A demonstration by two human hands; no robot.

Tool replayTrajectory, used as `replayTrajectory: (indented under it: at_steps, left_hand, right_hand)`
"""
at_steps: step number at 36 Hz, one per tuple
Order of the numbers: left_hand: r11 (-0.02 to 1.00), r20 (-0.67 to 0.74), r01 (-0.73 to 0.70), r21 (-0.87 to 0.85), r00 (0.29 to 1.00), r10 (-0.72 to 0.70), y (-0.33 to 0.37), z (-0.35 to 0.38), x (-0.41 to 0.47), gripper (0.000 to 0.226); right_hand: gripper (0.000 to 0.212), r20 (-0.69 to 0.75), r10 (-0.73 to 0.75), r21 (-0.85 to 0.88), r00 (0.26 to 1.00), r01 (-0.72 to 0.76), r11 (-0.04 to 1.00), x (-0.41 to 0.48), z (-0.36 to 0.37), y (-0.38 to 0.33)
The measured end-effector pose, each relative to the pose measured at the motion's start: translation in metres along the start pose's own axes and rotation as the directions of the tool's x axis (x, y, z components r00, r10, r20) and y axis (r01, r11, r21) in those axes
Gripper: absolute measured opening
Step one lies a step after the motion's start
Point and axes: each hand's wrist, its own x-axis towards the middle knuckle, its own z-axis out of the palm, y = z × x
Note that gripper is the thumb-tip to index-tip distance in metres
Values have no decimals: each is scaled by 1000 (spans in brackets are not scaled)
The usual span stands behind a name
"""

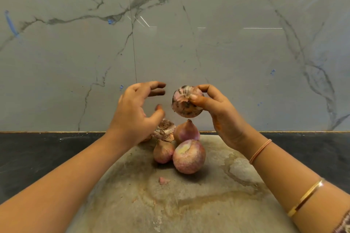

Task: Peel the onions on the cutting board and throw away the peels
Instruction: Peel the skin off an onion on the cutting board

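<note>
The right hand's [219,119] thumb and fingertips pinch the held onion [184,104] in the air, its axis pointing roughly at the camera. The left hand [135,113], fingers spread and loosely curved, grips nothing; the bulb lies just to its right, not touching. Below, 3 onions [189,157] cluster on the cutting board [189,210], a peel scrap [164,180] nearer. Behind the left palm a flaky 4th bulb or husk [165,129] is half hidden; I cannot tell which.

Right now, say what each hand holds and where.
Right hand pinches the onion, thumb on its near end, finger over its top. Left hand holds nothing.
</note>
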Motion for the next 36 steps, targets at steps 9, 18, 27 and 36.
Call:
replayTrajectory:
  at_steps: [9, 18, 27, 36]
  left_hand:
    - [988, 163, -115, -101, 978, 130, 4, 1, -3, 63]
    - [995, 181, 28, -92, 983, -11, 4, 2, -4, 54]
    - [889, 126, 202, -411, 978, -165, 1, 6, -2, 43]
    - [833, 151, 243, -497, 969, -194, 5, 11, -4, 45]
  right_hand:
    - [44, 97, -2, -87, 995, 10, 996, -3, 2, -1]
    - [62, 68, -21, -175, 997, 33, 984, -5, 5, -4]
    - [72, 163, -15, -451, 987, 88, 888, -11, 9, -7]
    - [74, 82, -347, -885, 934, 229, 406, -11, 19, -1]
